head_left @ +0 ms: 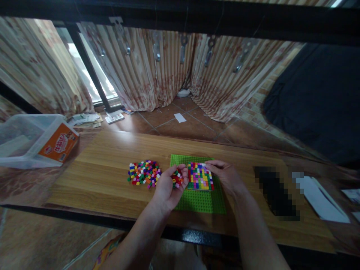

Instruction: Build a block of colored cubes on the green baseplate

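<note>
a patchwork panel of small coloured bricks [200,178] lies flat on the green baseplate [194,204], in its far half. the panel looks nearly square, so i cannot pick out a long axis; its face is up, and its sides run roughly along the baseplate's own. the baseplate's side edges point away from the person, the right one slanting leftward at the far end.

the left hand [166,187] is palm up, its grip half curled and cupped around loose bricks [177,182], just beside the panel's left edge. the right hand [229,180] has its fingertips at the panel's far right corner; whether its grip pinches a brick, i cannot tell. a mixed brick pile [144,173] sits left of the baseplate on the wooden table [104,187], whose long axis runs left to right.
</note>
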A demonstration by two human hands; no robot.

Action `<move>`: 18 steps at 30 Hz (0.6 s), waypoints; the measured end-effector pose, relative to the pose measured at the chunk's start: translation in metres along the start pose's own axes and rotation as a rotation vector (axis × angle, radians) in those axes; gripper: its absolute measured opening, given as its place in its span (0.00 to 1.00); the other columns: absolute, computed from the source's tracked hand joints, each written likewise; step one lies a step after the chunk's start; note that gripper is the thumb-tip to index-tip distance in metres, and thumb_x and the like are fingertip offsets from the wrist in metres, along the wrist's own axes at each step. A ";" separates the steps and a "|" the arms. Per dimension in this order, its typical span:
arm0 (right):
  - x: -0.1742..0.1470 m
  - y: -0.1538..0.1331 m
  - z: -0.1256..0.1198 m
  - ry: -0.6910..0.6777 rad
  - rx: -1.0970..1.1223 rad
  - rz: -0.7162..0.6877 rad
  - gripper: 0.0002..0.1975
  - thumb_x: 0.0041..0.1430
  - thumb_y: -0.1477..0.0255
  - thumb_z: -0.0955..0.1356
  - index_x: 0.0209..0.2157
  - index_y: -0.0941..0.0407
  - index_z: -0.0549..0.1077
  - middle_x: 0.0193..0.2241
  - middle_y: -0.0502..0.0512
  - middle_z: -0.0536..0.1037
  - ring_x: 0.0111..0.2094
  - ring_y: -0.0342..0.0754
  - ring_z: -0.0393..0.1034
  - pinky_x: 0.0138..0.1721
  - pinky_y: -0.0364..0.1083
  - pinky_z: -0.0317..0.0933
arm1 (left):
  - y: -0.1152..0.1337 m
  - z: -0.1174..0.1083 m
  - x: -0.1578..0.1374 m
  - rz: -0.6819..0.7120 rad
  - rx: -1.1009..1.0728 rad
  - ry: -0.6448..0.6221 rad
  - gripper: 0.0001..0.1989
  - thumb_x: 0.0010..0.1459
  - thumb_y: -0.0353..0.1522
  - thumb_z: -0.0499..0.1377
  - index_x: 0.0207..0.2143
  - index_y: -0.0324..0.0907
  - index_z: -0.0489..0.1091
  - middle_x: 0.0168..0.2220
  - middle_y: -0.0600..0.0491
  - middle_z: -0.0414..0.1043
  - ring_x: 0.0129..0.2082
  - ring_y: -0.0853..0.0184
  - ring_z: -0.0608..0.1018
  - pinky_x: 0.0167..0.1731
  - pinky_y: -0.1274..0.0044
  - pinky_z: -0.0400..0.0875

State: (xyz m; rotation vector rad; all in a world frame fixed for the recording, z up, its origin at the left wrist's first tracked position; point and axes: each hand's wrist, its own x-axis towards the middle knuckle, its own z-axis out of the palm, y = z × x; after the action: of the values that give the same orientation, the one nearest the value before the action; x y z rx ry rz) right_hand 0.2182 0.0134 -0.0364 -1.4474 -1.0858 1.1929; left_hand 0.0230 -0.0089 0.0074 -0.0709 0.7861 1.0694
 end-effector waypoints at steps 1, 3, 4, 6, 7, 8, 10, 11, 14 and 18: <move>0.000 0.000 -0.001 -0.001 -0.001 -0.003 0.16 0.41 0.61 0.76 0.30 0.56 0.80 0.28 0.53 0.81 0.29 0.47 0.73 0.37 0.49 0.66 | 0.000 0.000 0.000 -0.003 0.000 0.000 0.09 0.60 0.26 0.52 0.30 0.32 0.71 0.27 0.48 0.69 0.24 0.73 0.72 0.23 0.83 0.72; 0.000 -0.001 -0.001 -0.012 -0.016 -0.013 0.15 0.41 0.61 0.76 0.30 0.56 0.81 0.28 0.53 0.81 0.29 0.47 0.73 0.37 0.49 0.66 | -0.001 0.000 0.002 -0.006 -0.004 0.002 0.09 0.60 0.26 0.52 0.30 0.32 0.71 0.27 0.47 0.68 0.24 0.73 0.72 0.23 0.83 0.72; 0.000 -0.001 -0.002 -0.026 -0.032 -0.018 0.15 0.41 0.61 0.76 0.30 0.56 0.81 0.28 0.53 0.81 0.30 0.47 0.73 0.38 0.49 0.66 | -0.001 0.000 0.002 -0.006 -0.006 0.004 0.09 0.60 0.26 0.52 0.30 0.32 0.71 0.27 0.47 0.68 0.24 0.73 0.72 0.24 0.83 0.72; -0.001 -0.002 -0.002 -0.053 -0.066 -0.034 0.15 0.42 0.60 0.75 0.31 0.56 0.81 0.28 0.54 0.81 0.30 0.47 0.73 0.38 0.49 0.66 | -0.001 0.000 0.003 -0.004 -0.011 0.005 0.09 0.59 0.26 0.53 0.30 0.32 0.71 0.27 0.47 0.69 0.24 0.73 0.72 0.24 0.83 0.72; -0.001 -0.002 -0.002 -0.061 -0.080 -0.042 0.16 0.43 0.60 0.75 0.31 0.56 0.81 0.29 0.54 0.81 0.30 0.48 0.74 0.38 0.50 0.66 | -0.001 0.001 0.003 -0.003 -0.013 0.003 0.09 0.59 0.26 0.53 0.30 0.32 0.71 0.27 0.48 0.69 0.24 0.73 0.73 0.23 0.83 0.72; -0.001 -0.002 -0.002 -0.060 -0.090 -0.049 0.16 0.43 0.59 0.75 0.31 0.56 0.81 0.29 0.54 0.81 0.31 0.48 0.74 0.38 0.50 0.66 | -0.002 0.001 0.002 -0.002 -0.018 0.000 0.09 0.59 0.26 0.53 0.30 0.32 0.71 0.27 0.47 0.69 0.25 0.73 0.73 0.23 0.83 0.72; -0.001 -0.002 -0.002 -0.020 -0.086 -0.065 0.17 0.42 0.59 0.75 0.32 0.56 0.80 0.30 0.54 0.81 0.31 0.48 0.74 0.38 0.50 0.67 | -0.001 0.003 0.001 0.004 -0.039 -0.007 0.09 0.60 0.27 0.52 0.31 0.32 0.71 0.28 0.47 0.70 0.26 0.72 0.74 0.25 0.83 0.73; -0.001 -0.002 -0.003 0.015 -0.073 -0.077 0.17 0.41 0.60 0.75 0.33 0.56 0.80 0.30 0.54 0.81 0.31 0.48 0.74 0.38 0.50 0.67 | -0.001 0.003 0.000 0.011 -0.053 -0.011 0.10 0.60 0.27 0.52 0.31 0.32 0.72 0.28 0.46 0.71 0.27 0.71 0.75 0.26 0.82 0.74; -0.003 -0.007 -0.006 0.171 0.001 -0.146 0.16 0.43 0.61 0.75 0.34 0.54 0.80 0.32 0.54 0.81 0.33 0.48 0.74 0.38 0.50 0.67 | 0.000 0.005 -0.003 0.037 -0.067 -0.026 0.11 0.61 0.29 0.52 0.33 0.32 0.72 0.32 0.43 0.73 0.30 0.68 0.77 0.32 0.77 0.77; -0.017 -0.025 -0.002 0.275 0.067 -0.268 0.08 0.46 0.66 0.74 0.32 0.52 0.80 0.31 0.51 0.81 0.33 0.46 0.73 0.38 0.48 0.67 | 0.000 0.007 -0.006 0.051 -0.075 -0.063 0.12 0.62 0.31 0.51 0.35 0.32 0.72 0.37 0.41 0.75 0.36 0.64 0.79 0.40 0.72 0.77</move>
State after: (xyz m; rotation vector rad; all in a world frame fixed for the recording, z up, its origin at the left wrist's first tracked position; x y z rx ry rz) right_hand 0.2165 0.0009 -0.0093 -1.3206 -1.0017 0.8077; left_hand 0.0253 -0.0104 0.0157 -0.0801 0.6941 1.1441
